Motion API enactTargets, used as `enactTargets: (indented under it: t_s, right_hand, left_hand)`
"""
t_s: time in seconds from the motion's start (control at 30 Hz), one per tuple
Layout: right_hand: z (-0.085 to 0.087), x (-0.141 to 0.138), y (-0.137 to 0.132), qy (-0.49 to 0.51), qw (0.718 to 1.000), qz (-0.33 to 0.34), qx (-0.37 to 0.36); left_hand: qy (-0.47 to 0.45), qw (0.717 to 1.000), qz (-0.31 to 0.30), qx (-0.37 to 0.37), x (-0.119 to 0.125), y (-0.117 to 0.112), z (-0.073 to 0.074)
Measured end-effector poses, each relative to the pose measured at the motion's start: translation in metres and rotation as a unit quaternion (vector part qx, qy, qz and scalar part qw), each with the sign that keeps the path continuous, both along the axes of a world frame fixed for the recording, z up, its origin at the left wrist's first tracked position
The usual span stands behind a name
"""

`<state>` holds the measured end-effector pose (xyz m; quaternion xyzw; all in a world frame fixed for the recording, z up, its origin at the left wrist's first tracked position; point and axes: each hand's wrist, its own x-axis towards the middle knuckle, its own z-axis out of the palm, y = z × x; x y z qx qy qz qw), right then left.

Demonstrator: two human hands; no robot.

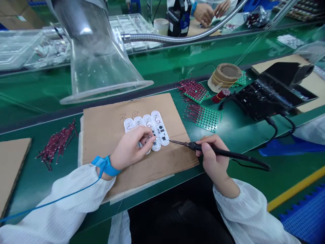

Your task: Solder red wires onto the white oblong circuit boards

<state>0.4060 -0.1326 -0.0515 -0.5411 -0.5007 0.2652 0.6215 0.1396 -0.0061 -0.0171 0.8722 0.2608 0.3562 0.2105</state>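
Gripping a soldering iron (236, 155), the right hand (213, 159) sits just beside four white circuit boards (159, 128); the left hand (130, 147), fingers (144, 134) pinched, rests on them, its hold unclear.

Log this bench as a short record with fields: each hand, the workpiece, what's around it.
left hand: pinches something small against the white circuit boards; blue wrist strap on the wrist
right hand: holds a soldering iron, tip at the boards' edge
workpiece: the boards lie side by side on a cardboard sheet
nearby: green boards studded with red-wired parts; loose bundle of red-wired parts; clear fume hood
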Motion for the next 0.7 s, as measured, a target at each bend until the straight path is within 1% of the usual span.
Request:
enactTargets:
  t_s: [0.33,0.57,0.7]
  right_hand:
    - [0.0015,-0.0001,-0.0009,-0.021,1.0,0.005,-0.001]
    - [-0.0003,0.0011,-0.0003,-0.031,0.999,0.012,-0.007]
    - [0.0016,-0.0007,-0.0005,-0.021,1.0,0.006,0.003]
  left_hand:
    - [0.001,1.0,-0.006,-0.013,-0.0023,0.0005,-0.002]
    - [0.013,1.0,-0.005,-0.011,-0.0003,0.0002,-0.0001]
    - [0.02,1.0,-0.004,-0.01,-0.0005,0.0001,0.0006]
